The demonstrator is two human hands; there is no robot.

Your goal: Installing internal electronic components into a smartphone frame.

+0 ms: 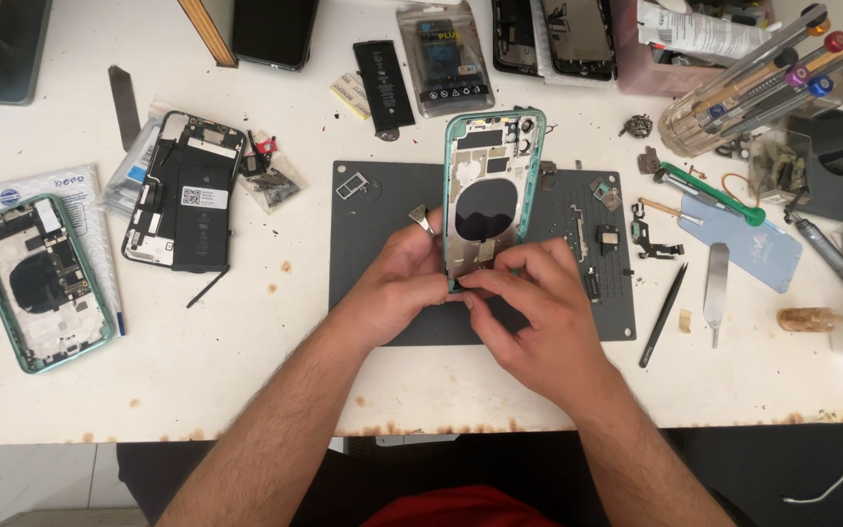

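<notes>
Both hands, left hand (397,278) and right hand (539,312), clamp the lower end of a stripped green phone housing (492,190), its removed small parts (626,234) lying just right of them.

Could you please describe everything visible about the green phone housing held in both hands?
The green phone housing is an opened rear shell with a teal rim, silvery inner plates and a dark round coil at centre. It stands tilted above the grey work mat, its lower end gripped by the left hand and right hand.
</notes>
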